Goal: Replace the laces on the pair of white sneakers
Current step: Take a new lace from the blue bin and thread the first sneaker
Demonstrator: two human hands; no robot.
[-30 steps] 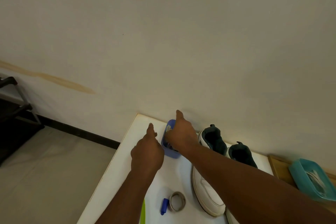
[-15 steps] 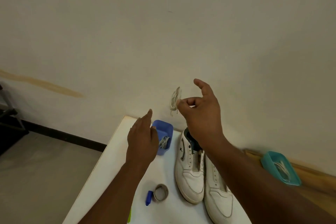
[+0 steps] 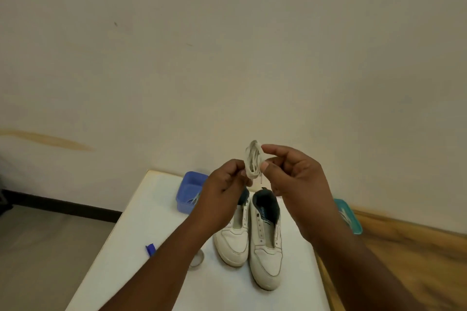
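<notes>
Two white sneakers without laces stand side by side on the white table (image 3: pixel 141 222), the left sneaker (image 3: pixel 233 242) partly behind my left arm and the right sneaker (image 3: pixel 267 247) beside it. Above them I hold a coiled white lace bundle (image 3: pixel 253 159) in the air. My right hand (image 3: pixel 293 179) pinches its right side between thumb and forefinger. My left hand (image 3: pixel 225 184) pinches its lower left side. One lace tip hangs below the bundle.
A blue tub (image 3: pixel 188 192) with more laces stands at the table's back left by the wall. A tape roll (image 3: pixel 197 259) and a blue cap (image 3: pixel 151 249) lie near my left forearm. A teal tray (image 3: pixel 350 217) sits on the wooden surface (image 3: pixel 404 255) at the right.
My right hand lifted the lace bundle out of the blue tub and brought it above the sneakers. My left hand rose from beside the tub and took hold of the bundle.
</notes>
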